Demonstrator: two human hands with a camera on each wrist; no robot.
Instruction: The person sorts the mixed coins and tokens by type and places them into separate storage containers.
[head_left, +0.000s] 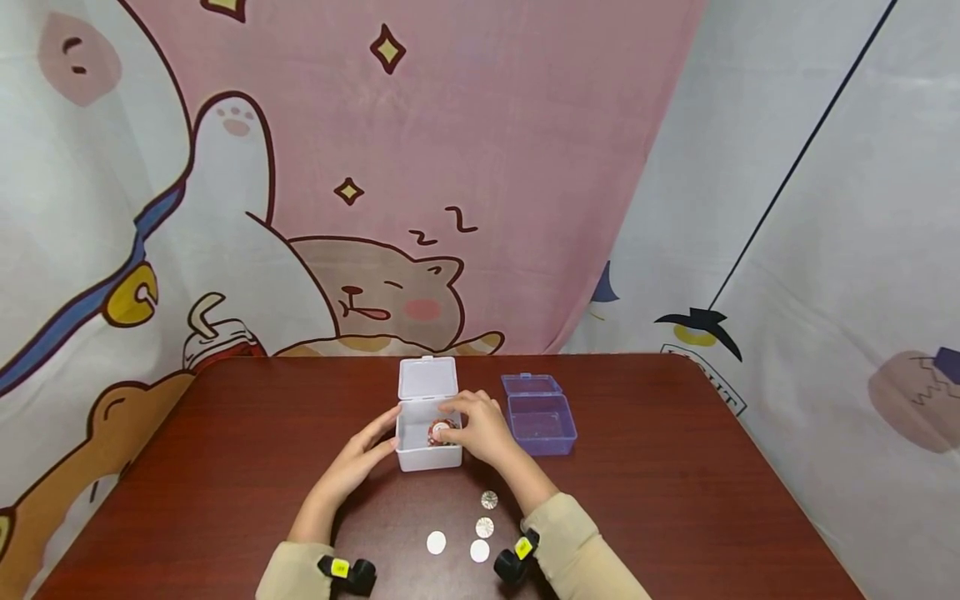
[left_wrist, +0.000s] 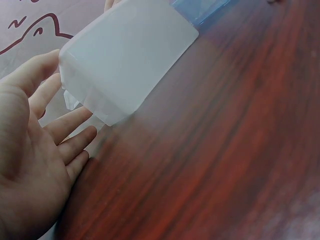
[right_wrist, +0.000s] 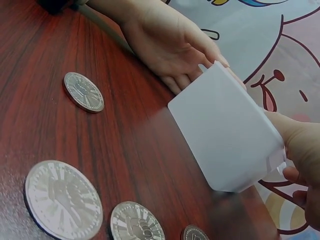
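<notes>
White box with two hands and a patterned chip.
The open white box sits on the brown table, its lid laid back on the far side. The red-and-white chip is inside, at the near right. The left hand touches the left wall with fingers spread and nearly straight, not wrapped around it. The right hand is over the right wall, thumb and forefinger apart; the thumb is at the chip, but whether it is gripped cannot be told. An open purple box stands just beside, right. Four silvery discs lie on the near side.
</notes>
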